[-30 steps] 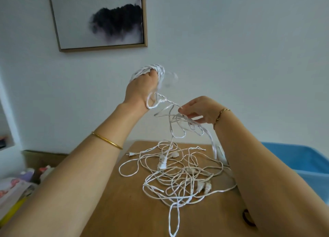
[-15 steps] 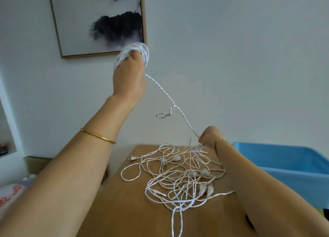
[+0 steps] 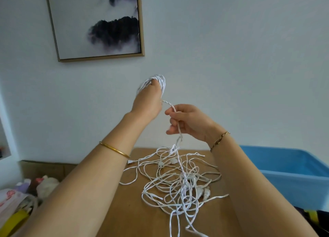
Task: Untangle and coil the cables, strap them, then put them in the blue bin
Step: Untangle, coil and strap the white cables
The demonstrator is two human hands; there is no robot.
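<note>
Head view, looking forward and down across both bare forearms. The left hand (image 3: 147, 101) was raised before the pale wall (image 3: 231, 58), its fingers pointing away from the camera and mostly hidden. A coil (image 3: 157, 79) of white twisted cable (image 3: 173, 110) was wound round those fingers, and the hand held it. From the coil's lower edge the cable ran a short way across to the right hand (image 3: 188, 122), just beside and slightly below the left. The right hand's fingers were curled round the cable, gripping it where it passed through the palm.

Below that grip the cable dropped to a loose tangle (image 3: 178, 185) lying on the light brown wooden table (image 3: 131, 211). Several small white plugs (image 3: 161, 165) lay among the loops, and two strands trailed off the near edge of the frame.

The blue plastic bin (image 3: 293, 167) stood at the right, just beyond the table's edge and partly hidden by the right forearm; no cable could be seen in it.

A plain gold bangle (image 3: 114, 149) circled the left forearm, and a thin gold chain bracelet (image 3: 219, 140) circled the right wrist. A wood-framed picture of dark ink cloud shapes (image 3: 96, 23) hung on the wall at upper left. Blurred soft items, too indistinct to identify, lay at lower left (image 3: 35, 188).
</note>
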